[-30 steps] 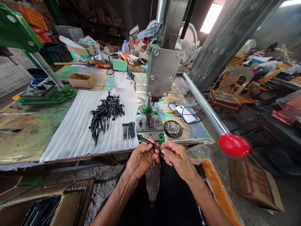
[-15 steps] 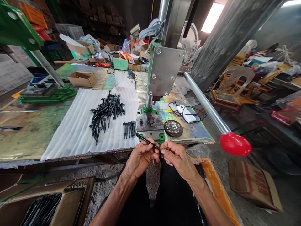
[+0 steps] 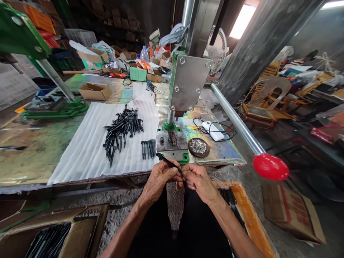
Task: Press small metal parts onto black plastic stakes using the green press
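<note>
My left hand (image 3: 159, 181) has its thumb and fingers closed round a slim black plastic stake (image 3: 166, 160), whose wider head points up and left. At the stake's lower end, the fingertips of my right hand (image 3: 201, 182) pinch together. Whether they also hold something small is hidden. Just beyond my hands stands a green hand press, with a metal base plate (image 3: 177, 145) carrying a small fixture (image 3: 173, 137). A short row of similar stakes (image 3: 148, 148) lies left of that base. Farther left is a heaped pile of stakes (image 3: 122, 125) on white foam sheeting (image 3: 80, 150).
Right of the press base sits a round dish (image 3: 191, 153) of small metal pins, with a white power bank (image 3: 213, 130) and cable behind. The press lever's red knob (image 3: 271, 167) juts out at right. Below are an orange-edged crate (image 3: 249, 215) and a carton (image 3: 77, 233) of dark strips.
Both hands stay together at the stake, with the right fingers shifted slightly left and closer to the left ones. The stake tilts a little more steeply. The view has shifted slightly.
</note>
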`<state>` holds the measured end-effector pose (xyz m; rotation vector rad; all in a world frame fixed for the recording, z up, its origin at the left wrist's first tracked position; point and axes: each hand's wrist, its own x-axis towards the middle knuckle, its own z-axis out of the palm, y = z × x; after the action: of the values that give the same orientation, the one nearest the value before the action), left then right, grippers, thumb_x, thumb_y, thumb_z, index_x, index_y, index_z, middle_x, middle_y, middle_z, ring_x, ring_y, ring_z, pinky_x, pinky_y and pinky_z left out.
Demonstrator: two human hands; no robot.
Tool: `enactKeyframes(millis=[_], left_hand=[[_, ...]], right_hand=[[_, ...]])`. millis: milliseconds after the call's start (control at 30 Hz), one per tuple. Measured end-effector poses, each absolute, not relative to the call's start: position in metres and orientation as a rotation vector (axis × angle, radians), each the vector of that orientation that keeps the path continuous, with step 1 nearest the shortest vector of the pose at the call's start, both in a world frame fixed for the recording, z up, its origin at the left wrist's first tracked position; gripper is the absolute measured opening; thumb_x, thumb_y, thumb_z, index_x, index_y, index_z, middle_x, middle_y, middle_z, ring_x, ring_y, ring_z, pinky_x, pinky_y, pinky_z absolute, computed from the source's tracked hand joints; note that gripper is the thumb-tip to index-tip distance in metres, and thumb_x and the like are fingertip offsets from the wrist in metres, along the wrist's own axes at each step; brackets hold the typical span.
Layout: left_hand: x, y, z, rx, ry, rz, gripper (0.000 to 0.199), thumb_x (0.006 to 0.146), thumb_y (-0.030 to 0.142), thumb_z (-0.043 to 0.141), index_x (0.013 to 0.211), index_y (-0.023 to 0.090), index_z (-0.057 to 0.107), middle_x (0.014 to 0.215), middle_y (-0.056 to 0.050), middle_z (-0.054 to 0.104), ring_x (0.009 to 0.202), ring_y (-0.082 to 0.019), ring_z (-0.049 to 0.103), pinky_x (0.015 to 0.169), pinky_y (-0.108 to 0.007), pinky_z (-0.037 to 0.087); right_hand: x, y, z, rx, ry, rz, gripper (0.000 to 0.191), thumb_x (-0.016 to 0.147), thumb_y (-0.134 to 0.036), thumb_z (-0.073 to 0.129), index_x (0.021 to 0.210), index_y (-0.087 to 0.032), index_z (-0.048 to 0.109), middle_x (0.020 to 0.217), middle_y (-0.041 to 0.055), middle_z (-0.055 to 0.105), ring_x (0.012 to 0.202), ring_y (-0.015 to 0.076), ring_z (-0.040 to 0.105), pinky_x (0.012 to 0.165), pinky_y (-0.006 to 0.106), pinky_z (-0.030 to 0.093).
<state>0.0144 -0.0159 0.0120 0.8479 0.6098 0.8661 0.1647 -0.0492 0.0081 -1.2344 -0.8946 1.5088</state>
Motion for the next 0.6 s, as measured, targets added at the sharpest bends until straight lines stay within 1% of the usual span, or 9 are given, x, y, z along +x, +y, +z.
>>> enactKeyframes(millis=[133, 200, 300, 400, 500, 600], left_hand=[[0.018, -0.006, 0.01, 0.877, 0.71, 0.919, 0.023, 0.07, 0.029, 0.073, 0.081, 0.014, 0.059, 0.066, -0.002, 0.064, 0.058, -0.015, 0.063, 0.061, -0.028, 0.055], [0.021, 0.001, 0.006, 0.907, 0.766, 0.943, 0.024, 0.068, 0.03, 0.073, 0.079, 0.015, 0.059, 0.067, -0.001, 0.063, 0.059, -0.014, 0.063, 0.061, -0.028, 0.055], [0.024, 0.014, 0.0, 1.035, 0.861, 0.974, 0.016, 0.07, 0.028, 0.068, 0.077, 0.015, 0.06, 0.065, 0.001, 0.063, 0.059, -0.014, 0.062, 0.062, -0.027, 0.053], [0.027, 0.028, -0.007, 1.19, 0.93, 1.052, 0.008, 0.072, 0.024, 0.062, 0.075, 0.017, 0.063, 0.064, 0.002, 0.062, 0.06, -0.012, 0.06, 0.062, -0.024, 0.051], [0.03, 0.043, -0.014, 1.266, 0.952, 1.14, 0.008, 0.074, 0.023, 0.058, 0.077, 0.018, 0.063, 0.066, 0.002, 0.062, 0.061, -0.011, 0.059, 0.063, -0.023, 0.05], [0.034, 0.063, -0.017, 1.234, 0.932, 1.168, 0.01, 0.073, 0.025, 0.057, 0.079, 0.018, 0.059, 0.07, 0.001, 0.062, 0.062, -0.012, 0.059, 0.061, -0.024, 0.052]], right_hand=[[0.164, -0.041, 0.007, -1.232, -0.866, 1.508, 0.022, 0.068, -0.032, 0.068, 0.063, -0.015, 0.054, 0.05, -0.0049, 0.044, 0.041, 0.0051, 0.03, 0.039, 0.02, 0.016], [0.162, -0.034, 0.007, -1.221, -0.833, 1.514, 0.022, 0.066, -0.031, 0.068, 0.062, -0.015, 0.054, 0.05, -0.0053, 0.043, 0.041, 0.005, 0.03, 0.039, 0.02, 0.016], [0.16, -0.02, 0.005, -1.2, -0.762, 1.514, 0.022, 0.061, -0.028, 0.069, 0.057, -0.015, 0.052, 0.048, -0.0068, 0.039, 0.04, 0.0035, 0.025, 0.038, 0.018, 0.014], [0.158, -0.002, 0.003, -1.161, -0.69, 1.517, 0.017, 0.055, -0.025, 0.068, 0.057, -0.014, 0.055, 0.051, -0.0045, 0.044, 0.041, 0.0029, 0.025, 0.038, 0.017, 0.015], [0.155, 0.014, 0.003, -1.117, -0.633, 1.524, 0.016, 0.05, -0.022, 0.067, 0.058, -0.012, 0.058, 0.053, -0.0028, 0.046, 0.042, 0.0027, 0.027, 0.038, 0.016, 0.016], [0.153, 0.025, 0.004, -1.096, -0.586, 1.508, 0.018, 0.047, -0.02, 0.068, 0.061, -0.011, 0.062, 0.053, -0.0018, 0.049, 0.043, 0.0029, 0.03, 0.038, 0.015, 0.018]])
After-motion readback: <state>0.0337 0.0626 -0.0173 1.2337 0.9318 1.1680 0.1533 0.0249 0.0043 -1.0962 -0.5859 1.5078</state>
